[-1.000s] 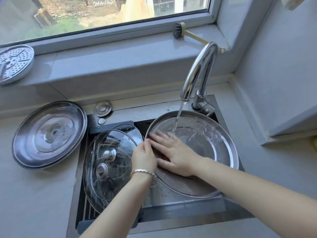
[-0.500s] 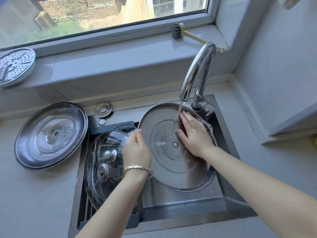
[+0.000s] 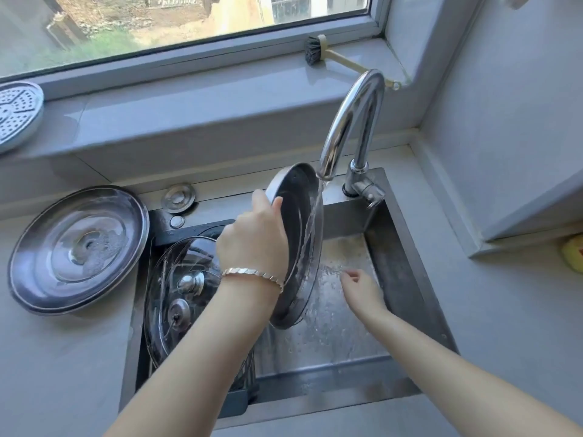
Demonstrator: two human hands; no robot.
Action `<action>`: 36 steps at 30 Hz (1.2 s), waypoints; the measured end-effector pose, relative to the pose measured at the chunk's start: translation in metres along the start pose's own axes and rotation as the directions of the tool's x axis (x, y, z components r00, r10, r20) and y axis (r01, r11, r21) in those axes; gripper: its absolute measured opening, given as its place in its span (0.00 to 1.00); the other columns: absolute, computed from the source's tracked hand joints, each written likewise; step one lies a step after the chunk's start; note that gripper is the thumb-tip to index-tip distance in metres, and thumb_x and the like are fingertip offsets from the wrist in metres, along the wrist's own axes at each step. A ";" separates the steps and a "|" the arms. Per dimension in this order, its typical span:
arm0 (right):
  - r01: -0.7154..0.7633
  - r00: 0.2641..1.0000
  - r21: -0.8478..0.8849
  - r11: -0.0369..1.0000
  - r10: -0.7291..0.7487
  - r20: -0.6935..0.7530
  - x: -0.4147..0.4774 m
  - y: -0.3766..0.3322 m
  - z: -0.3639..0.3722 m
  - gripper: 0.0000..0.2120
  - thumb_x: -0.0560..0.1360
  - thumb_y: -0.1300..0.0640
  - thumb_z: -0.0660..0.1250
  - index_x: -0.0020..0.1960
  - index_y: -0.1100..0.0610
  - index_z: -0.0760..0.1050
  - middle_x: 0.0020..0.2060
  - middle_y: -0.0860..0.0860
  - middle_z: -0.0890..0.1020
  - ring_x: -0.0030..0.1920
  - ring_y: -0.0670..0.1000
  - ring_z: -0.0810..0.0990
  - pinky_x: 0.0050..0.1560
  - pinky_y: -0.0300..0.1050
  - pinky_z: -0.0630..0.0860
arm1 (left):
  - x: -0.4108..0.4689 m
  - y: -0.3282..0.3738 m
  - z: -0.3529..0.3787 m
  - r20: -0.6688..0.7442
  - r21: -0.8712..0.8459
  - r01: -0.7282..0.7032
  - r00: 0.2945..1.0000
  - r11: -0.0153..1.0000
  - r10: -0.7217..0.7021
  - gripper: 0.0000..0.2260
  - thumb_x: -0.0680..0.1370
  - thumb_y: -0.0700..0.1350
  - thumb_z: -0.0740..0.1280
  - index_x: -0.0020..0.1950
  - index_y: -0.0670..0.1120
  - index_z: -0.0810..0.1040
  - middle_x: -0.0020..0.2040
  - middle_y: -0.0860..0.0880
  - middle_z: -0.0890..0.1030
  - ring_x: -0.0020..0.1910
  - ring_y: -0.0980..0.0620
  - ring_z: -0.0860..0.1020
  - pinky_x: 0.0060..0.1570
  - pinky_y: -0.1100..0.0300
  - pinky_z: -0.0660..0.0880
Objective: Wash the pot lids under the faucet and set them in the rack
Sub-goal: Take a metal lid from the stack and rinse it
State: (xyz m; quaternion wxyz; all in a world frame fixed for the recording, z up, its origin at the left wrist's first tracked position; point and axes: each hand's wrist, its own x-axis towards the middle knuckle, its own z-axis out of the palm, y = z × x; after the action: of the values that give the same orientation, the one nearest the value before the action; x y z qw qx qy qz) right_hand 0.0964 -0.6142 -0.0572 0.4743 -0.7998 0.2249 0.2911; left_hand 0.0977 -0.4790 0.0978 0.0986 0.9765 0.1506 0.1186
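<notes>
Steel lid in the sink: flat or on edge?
On edge: the steel lid stands nearly vertical, gripped at its rim by the left hand, under the faucet stream.

Pot lids: four, namely steel lid (image 3: 299, 247), lid on worktop (image 3: 79, 250), two glass lids (image 3: 183, 288) in rack. Faucet (image 3: 350, 121): one. Brush (image 3: 315, 52): one. Steamer plate (image 3: 15, 115): one.

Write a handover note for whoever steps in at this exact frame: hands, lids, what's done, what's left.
Left hand: grips the steel lid by its upper rim, held on edge under the running faucet; water streams down its face.
Right hand: empty, fingers spread, low over the wet sink basin.
Glass lids: already standing in the rack at the sink's left.
Large steel lid: flat on the counter, soapy, unrinsed.
Left: finish rinsing the held lid, rack it, then wash and rack the counter lid.
</notes>
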 end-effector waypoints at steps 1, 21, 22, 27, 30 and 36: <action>-0.089 0.995 0.104 0.991 0.084 0.055 0.003 0.001 0.000 0.17 0.80 0.50 0.53 0.64 0.58 0.68 0.52 0.55 0.75 0.48 0.52 0.73 0.53 0.48 0.74 | 0.002 0.000 0.000 0.054 -0.037 0.034 0.998 0.999 -0.032 0.16 0.82 0.50 0.49 0.55 0.41 0.70 0.45 0.38 0.80 0.46 0.35 0.78 0.37 0.54 0.62; 0.657 0.652 -0.315 0.685 -0.726 -0.219 0.000 -0.082 -0.127 0.14 0.82 0.55 0.54 0.61 0.57 0.74 0.50 0.53 0.80 0.51 0.52 0.76 0.46 0.40 0.65 | -0.049 -0.029 0.065 0.805 -0.463 0.871 0.491 0.166 -0.334 0.11 0.82 0.44 0.52 0.41 0.46 0.67 0.46 0.39 0.75 0.35 0.43 0.77 0.39 0.45 0.79; 0.675 0.655 -0.256 0.692 -0.722 -0.225 0.002 -0.079 -0.125 0.13 0.82 0.56 0.54 0.60 0.58 0.74 0.49 0.51 0.79 0.49 0.48 0.74 0.46 0.39 0.65 | -0.050 -0.031 0.065 0.736 -0.519 0.815 0.579 0.257 -0.351 0.12 0.80 0.46 0.53 0.39 0.46 0.67 0.45 0.38 0.76 0.37 0.41 0.78 0.43 0.42 0.79; 0.447 0.865 0.041 0.894 -0.419 -0.276 0.016 -0.042 -0.100 0.13 0.82 0.57 0.52 0.54 0.61 0.74 0.48 0.53 0.76 0.50 0.49 0.72 0.48 0.39 0.64 | -0.052 -0.046 0.044 0.381 -0.612 0.437 0.893 0.659 -0.239 0.11 0.79 0.50 0.58 0.39 0.51 0.75 0.26 0.54 0.72 0.29 0.52 0.73 0.40 0.56 0.78; 0.279 0.952 0.089 0.956 -0.263 -0.158 0.019 -0.016 -0.078 0.13 0.82 0.57 0.52 0.50 0.60 0.74 0.47 0.55 0.77 0.51 0.52 0.74 0.51 0.45 0.68 | -0.048 -0.047 0.024 0.170 -0.534 0.157 0.983 0.831 -0.077 0.13 0.79 0.49 0.59 0.58 0.46 0.78 0.36 0.59 0.78 0.34 0.60 0.75 0.38 0.66 0.72; -0.072 0.991 -0.082 0.994 0.081 0.106 0.011 -0.008 -0.075 0.17 0.80 0.55 0.55 0.57 0.67 0.75 0.49 0.63 0.81 0.41 0.56 0.78 0.39 0.45 0.74 | -0.065 -0.052 0.031 0.126 -0.123 -0.487 0.857 0.865 0.500 0.26 0.78 0.62 0.49 0.53 0.47 0.81 0.60 0.42 0.78 0.62 0.42 0.75 0.65 0.48 0.70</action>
State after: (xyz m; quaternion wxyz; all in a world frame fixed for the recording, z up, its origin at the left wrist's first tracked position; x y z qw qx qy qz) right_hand 0.1286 -0.6782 -0.0313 0.4428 -0.7914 0.2175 0.3609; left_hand 0.0313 -0.4563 0.0432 0.1185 0.9834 -0.1182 0.0706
